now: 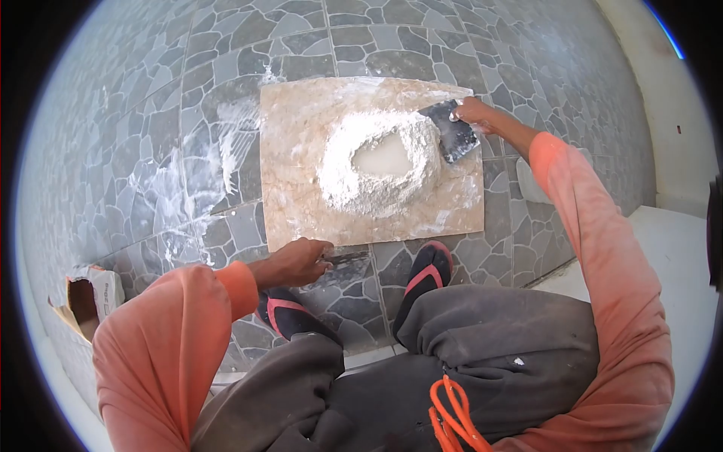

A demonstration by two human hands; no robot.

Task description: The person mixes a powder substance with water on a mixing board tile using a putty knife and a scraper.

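Note:
My right hand grips a black flat scraper by its upper edge, and white powder clings to the blade. The scraper stands at the right side of a ring-shaped mound of white powder. A pool of cloudy liquid sits in the hollow of the mound. Beneath it all lies a beige, tile-like board, dusted white. My left hand is closed, fingers curled, just below the board's near left edge. A dark, powder-smeared patch shows beside its fingertips; what the fingers hold, I cannot tell.
Grey stone-pattern floor tiles surround the board, with white powder smears on the left. An open carton lies at the far left. My feet in dark sandals are close to the board's near edge. A white ledge stands at right.

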